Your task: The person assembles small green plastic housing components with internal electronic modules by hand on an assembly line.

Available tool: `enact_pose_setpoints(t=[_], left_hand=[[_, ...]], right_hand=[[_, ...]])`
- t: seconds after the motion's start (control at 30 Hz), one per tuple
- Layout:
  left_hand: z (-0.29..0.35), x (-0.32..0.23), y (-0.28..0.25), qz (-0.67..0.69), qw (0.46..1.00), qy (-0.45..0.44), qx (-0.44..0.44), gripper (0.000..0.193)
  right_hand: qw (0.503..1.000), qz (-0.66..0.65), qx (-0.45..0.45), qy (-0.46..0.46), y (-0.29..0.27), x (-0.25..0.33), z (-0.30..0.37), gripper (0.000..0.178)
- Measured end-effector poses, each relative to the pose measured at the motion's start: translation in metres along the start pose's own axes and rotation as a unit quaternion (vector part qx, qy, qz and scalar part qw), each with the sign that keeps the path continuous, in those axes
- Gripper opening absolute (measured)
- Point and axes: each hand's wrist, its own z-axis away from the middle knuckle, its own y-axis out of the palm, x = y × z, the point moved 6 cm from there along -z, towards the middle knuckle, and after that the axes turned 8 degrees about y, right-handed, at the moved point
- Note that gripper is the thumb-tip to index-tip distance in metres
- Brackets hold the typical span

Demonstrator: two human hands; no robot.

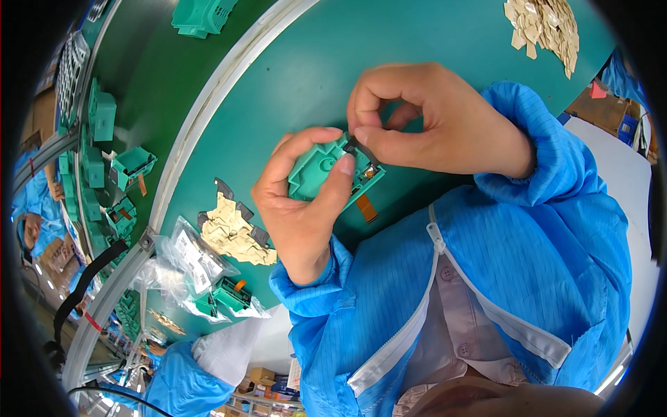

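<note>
My left hand is wrapped round a green plastic housing, its thumb pressing on the front and its fingers over the far edge. An orange flat ribbon cable hangs from the housing's near side, beside small electronic parts. With thumb and forefinger pinched, my right hand meets the housing's upper right corner at a small black piece. The fingertips partly hide that piece, so its exact kind does not show.
Left of my left arm lie a pile of cream-backed black pieces and clear plastic bags by another green housing. Cream pieces are heaped far right. Beyond a metal rail, more green housings sit on a green surface. Co-workers are at left.
</note>
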Motion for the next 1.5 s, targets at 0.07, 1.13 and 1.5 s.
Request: enact_pose_setpoints(t=[0.07, 1.13, 1.5], left_hand=[[-0.001, 0.001, 0.002, 0.010, 1.000, -0.010, -0.004, 0.024], [-0.008, 0.004, 0.011, 0.048, 0.998, -0.032, -0.024, 0.026], [-0.007, 0.033, 0.011, 0.247, 0.967, 0.012, 0.056, 0.025]], right_hand=[[1.000, 0.012, 0.002, 0.002, -0.002, 0.000, 0.000, 0.016], [0.994, 0.029, 0.099, 0.030, -0.013, -0.005, -0.005, 0.006], [0.958, -0.103, 0.220, 0.153, -0.007, -0.011, 0.001, 0.023]])
